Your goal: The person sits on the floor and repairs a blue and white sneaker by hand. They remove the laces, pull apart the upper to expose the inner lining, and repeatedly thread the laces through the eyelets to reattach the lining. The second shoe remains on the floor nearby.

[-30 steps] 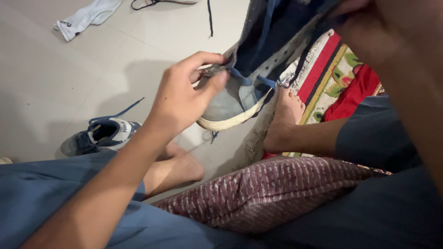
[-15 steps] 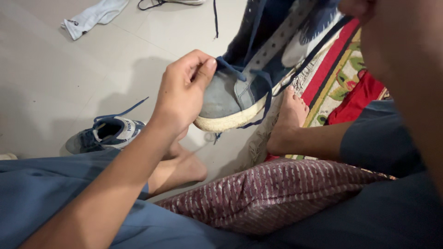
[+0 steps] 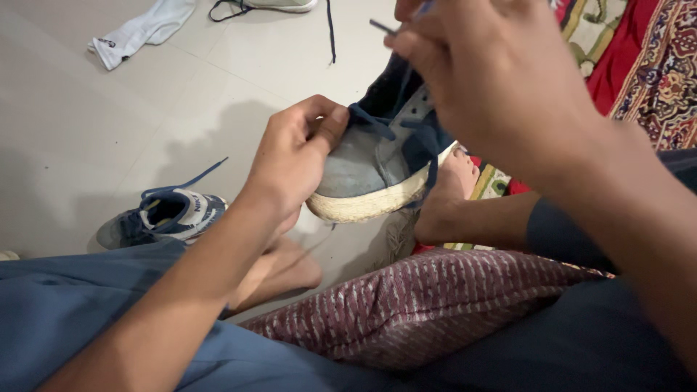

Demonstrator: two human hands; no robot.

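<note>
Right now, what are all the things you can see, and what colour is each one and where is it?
held shoe: 1, grey-blue, white sole, in the left hand, mid-frame
lace: 1, dark blue, its tip pinched at the top
second shoe: 1, blue, on the floor at left
sock: 1, white, floor, top left
cushion: 1, maroon patterned, on the lap
rug: 1, red patterned, top right
bare feet: 2, under the held shoe
left hand: fingers on the toe
right hand: fingers pinching the lace
</note>
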